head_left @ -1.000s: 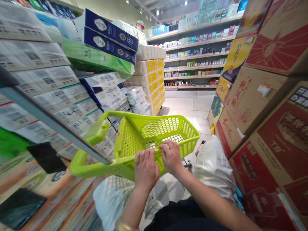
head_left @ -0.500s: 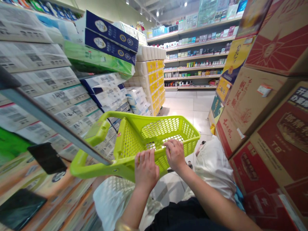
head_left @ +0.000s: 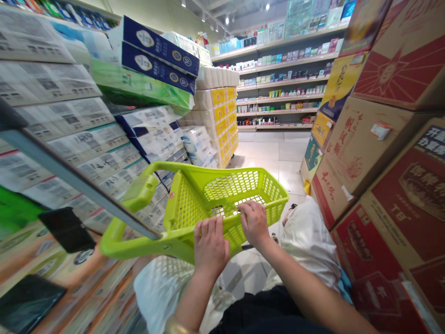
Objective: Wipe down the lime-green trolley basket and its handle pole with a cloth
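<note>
**Left hand and right hand at the near rim of a lime-green shopping cart**

The cart stands in the middle of a narrow aisle, with its handle to the left and its basket end to the right. The left hand has its fingers folded over the near rim and seems to hold it lightly. The right hand, a little farther to the right, is half curled, with its fingertips over the inside of the basket; whether it grips the rim or only rests there, I cannot tell. A metal pole rises from the handle side toward the far left.

If the hands lean on one side, the cart could tip or roll toward the person. A push to the left could bring the handle against the stacked tissue packs; the dark blue packs lie slanted on a green pack and might slide down. On the right, the cardboard cartons and the white-trousered leg leave little room, so a careless turn could knock the knee.
</note>
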A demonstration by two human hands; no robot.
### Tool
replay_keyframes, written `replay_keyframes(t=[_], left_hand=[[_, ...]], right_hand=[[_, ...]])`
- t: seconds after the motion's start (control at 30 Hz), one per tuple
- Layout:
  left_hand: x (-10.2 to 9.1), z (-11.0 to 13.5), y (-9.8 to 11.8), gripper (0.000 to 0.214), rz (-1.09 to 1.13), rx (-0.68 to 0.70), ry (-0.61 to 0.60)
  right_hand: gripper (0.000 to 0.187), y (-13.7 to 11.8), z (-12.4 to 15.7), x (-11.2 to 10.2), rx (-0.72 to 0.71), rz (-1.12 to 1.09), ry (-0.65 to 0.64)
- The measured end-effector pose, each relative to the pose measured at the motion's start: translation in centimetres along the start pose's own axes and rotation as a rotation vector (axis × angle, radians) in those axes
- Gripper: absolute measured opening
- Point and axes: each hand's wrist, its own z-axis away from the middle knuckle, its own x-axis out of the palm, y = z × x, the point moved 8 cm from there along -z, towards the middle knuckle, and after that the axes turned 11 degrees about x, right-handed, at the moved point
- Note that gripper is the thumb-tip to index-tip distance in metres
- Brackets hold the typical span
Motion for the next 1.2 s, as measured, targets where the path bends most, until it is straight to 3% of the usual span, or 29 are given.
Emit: replay_keyframes(t=[0.17,0.3,0.47,0.57,0.7,0.83,0.97,1.07,1.2], left_hand=[[0.1,0.1,-0.1,0.051,-0.008,0.006,-0.007],[0.1,0.2,-0.2,0.053,0.001,0.008,-0.013],[0.3,0.1,-0.1,0.054,0.014,0.0,-0.013],[0.3,0.0,0.0,0.055,0.009,-0.004,-0.009],[0.2,0.2,-0.2,0.052,-0.002,0.0,-0.012],[0.1,0.3,-0.4,0.052,-0.002,0.004,-0.013],[0.1,0.2,-0.2,0.053,0.002,0.004,-0.011],[0.2,0.1,-0.1,0.053,-0.004,-0.004,-0.011],[0.3,0.1,-0.2,0.051,-0.003,-0.006,-0.005]], right_hand=[[0.024,-3.6,1.0,1.5,-0.111,-0.067,-0.084],[0.024,-1.7,0.7,0.7,-0.126,-0.007,-0.069],[0.025,1.1,-0.1,-0.5,-0.035,0.055,0.011],[0.025,-0.5,0.3,0.1,-0.016,0.009,0.007],[0.025,-3.3,1.3,1.3,-0.114,-0.063,-0.069],[0.025,-1.9,1.0,0.7,-0.153,-0.032,-0.07],[0.025,0.6,0.1,-0.3,-0.054,0.017,-0.002],[0.025,-0.1,0.2,0.0,-0.015,0.002,0.006],[0.029,-2.4,1.0,1.2,-0.09,-0.046,-0.058]])
